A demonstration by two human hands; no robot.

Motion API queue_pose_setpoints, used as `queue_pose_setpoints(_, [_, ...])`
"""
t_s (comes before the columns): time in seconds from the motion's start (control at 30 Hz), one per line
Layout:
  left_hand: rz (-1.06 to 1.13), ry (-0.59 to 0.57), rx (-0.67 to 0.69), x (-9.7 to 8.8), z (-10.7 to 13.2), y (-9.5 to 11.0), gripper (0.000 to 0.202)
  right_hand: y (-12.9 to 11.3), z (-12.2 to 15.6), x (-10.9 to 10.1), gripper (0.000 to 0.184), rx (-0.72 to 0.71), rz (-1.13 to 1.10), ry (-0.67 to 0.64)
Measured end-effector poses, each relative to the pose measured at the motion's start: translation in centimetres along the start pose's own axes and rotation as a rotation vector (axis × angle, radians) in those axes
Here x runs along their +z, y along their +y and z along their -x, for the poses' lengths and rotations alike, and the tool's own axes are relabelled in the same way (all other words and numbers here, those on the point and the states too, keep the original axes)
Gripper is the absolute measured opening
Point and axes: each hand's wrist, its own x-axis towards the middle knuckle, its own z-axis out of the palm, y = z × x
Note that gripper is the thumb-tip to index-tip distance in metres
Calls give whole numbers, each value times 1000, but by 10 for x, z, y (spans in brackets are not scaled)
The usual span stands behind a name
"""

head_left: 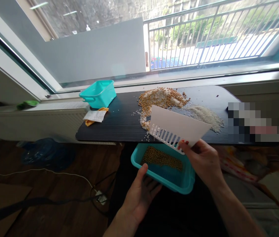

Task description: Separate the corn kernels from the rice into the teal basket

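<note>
My left hand (140, 191) grips the near left side of a turquoise plastic basin (171, 184), thumb over the rim and fingers against the outside. Small round golden-brown beans (163, 158) lie in its bottom. In my right hand (205, 161) is a white slotted card (179, 123), pinched at its lower right corner and tilted above the basin and the table's front edge. Behind the card, a mixed heap of beans and white grains (163, 95) spreads over the dark table (119, 128). To its right lies a pile of white rice (206, 115).
A second turquoise basin (107, 95) stands at the table's left end, beside a folded white and orange cloth (95, 116). A window with a railing (206, 39) rises behind. A white cable (63, 172) and power strip (101, 197) lie on the floor at left.
</note>
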Motion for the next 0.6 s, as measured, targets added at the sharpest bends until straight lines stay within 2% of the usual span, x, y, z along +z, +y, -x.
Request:
queue_pose_setpoints(0.17, [-7, 14, 19, 0, 1, 0, 52, 2, -4, -7, 17, 76, 110, 127])
queue_pose_setpoints(0.4, [19, 29, 19, 4, 2, -1, 51, 5, -20, -18, 19, 107, 268, 240])
queue_pose_setpoints(0.6, [46, 47, 37, 6, 4, -1, 46, 13, -33, -41, 22, 126, 393, 322])
